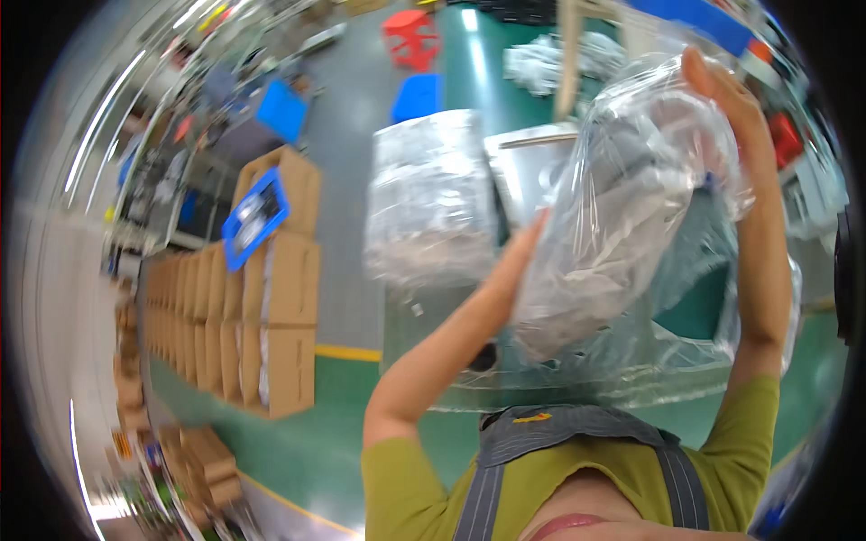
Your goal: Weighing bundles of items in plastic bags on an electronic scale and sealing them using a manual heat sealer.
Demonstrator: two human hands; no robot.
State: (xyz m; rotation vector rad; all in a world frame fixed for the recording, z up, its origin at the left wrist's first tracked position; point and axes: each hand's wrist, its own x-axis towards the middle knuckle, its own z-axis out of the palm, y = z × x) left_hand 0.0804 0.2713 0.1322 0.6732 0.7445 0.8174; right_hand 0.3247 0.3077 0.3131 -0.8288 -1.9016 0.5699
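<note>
A large clear plastic bag (pixel 622 171) with greyish contents stands tilted over the transparent table (pixel 559 383), right of centre. My right hand (pixel 722 95) is at the bag's upper right, its fingers bent over the film and gripping it; motion blurs them a little. Against the bag's left side lies my left hand (pixel 534 236), with its fingers hidden behind the plastic. What the bag contains is hard to make out through the shiny folds. Loose clear film (pixel 704 347) spreads below my right forearm.
To the left of the bag is a stack of clear-wrapped packages (pixel 433 194), beside a pale metallic panel (pixel 532 171). Rows of open cardboard boxes (pixel 290 365) stand at left, with a blue frame (pixel 255 216) on them. Blue (pixel 417 97) and red bins (pixel 411 41) stand farther off.
</note>
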